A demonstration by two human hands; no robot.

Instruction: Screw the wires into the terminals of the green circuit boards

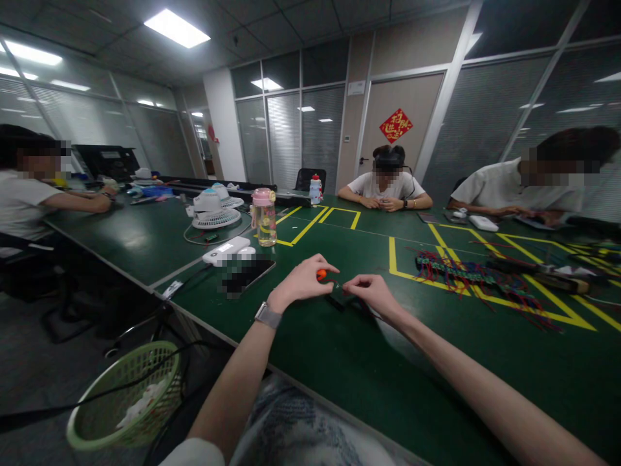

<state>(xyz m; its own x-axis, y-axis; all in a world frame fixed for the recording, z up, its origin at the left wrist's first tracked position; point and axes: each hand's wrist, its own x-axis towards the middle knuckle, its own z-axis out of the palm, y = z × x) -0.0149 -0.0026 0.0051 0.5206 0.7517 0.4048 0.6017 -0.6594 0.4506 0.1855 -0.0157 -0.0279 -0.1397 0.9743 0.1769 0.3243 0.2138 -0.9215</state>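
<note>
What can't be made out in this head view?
All in the head view:
Orange object: partly covered by the left hand; its kind is unclear.
Whatever the right hand may be pinching: too small and blurred to identify.
Phone: its left end is masked by pixelation.
Right arm: cut off by the bottom edge.

Single head-worn camera, looking forward and down over green tabletop [315, 330], near edge close below, door [405, 97] far off
</note>
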